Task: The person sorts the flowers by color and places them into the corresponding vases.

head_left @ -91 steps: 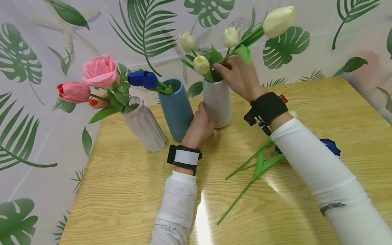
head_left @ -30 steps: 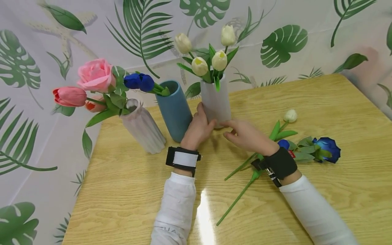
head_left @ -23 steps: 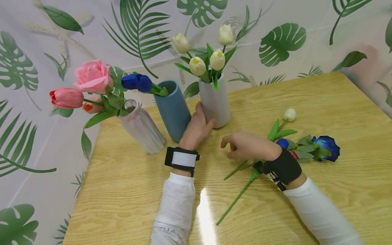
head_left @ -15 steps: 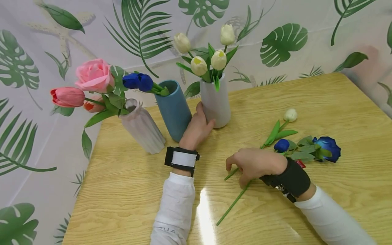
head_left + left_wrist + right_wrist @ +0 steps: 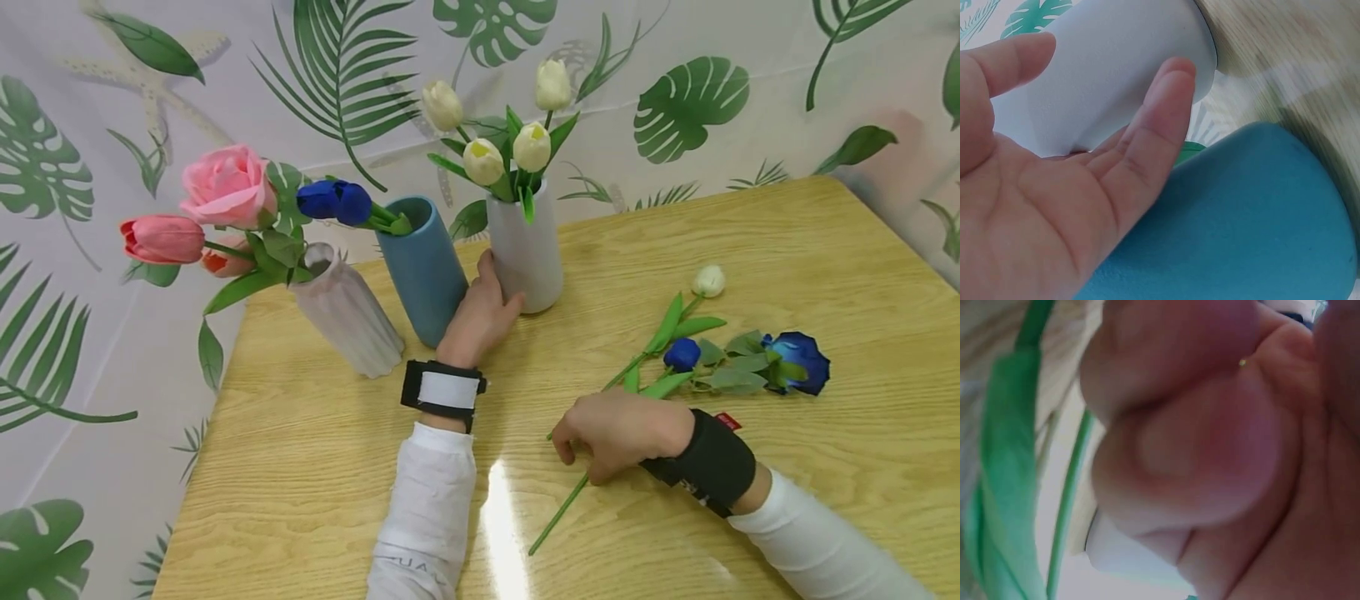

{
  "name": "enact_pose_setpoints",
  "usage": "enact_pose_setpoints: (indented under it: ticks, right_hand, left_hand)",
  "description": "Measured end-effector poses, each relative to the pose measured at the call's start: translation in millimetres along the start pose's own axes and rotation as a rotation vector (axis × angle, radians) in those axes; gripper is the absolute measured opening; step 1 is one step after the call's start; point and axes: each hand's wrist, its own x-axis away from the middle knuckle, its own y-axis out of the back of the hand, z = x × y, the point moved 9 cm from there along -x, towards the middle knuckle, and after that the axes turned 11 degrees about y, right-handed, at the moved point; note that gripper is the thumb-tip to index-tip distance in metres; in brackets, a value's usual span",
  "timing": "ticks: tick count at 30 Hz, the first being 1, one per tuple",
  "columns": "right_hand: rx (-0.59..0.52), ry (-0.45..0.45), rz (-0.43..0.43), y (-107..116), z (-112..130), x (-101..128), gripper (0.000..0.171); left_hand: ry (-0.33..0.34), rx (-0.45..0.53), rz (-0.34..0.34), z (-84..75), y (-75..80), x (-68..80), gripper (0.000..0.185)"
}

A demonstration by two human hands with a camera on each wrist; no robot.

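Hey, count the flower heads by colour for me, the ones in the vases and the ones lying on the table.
White or cream flowers: 5, four in the white vase, one on the table
Blue flowers: 4, two in the blue vase, two on the table
Pink or red flowers: 3, in the ribbed vase
Total: 12

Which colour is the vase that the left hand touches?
White vase, clearest in the head view.
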Motion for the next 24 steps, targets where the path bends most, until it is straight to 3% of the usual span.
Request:
enact_pose_setpoints:
  ticks: [4,12,19,24]
  right_hand:
    - [0.037,0.061,0.0,-4.9,8.5,-2.6,0.026]
    - [0.194,0.194,-0.137,0.4,31.3,4.1,0.025]
    - [0.08,0.178,-0.185,8.9,35.1,9.6,0.017]
    - [-0.081,0.183,-0.217,14.7,34.8,14.3,0.004]
  left_hand:
    - [0.005,-0.001,0.005,-0.6,-0.4,0.1,0.079]
    - [-0.004,-0.012,0.002,-2.0,0.6,2.0,0.079]
    - [0.0,-0.013,-0.003,-1.6,1.0,1.9,0.078]
    - [0.005,-0.008,0.006,-1.7,0.4,2.0,0.079]
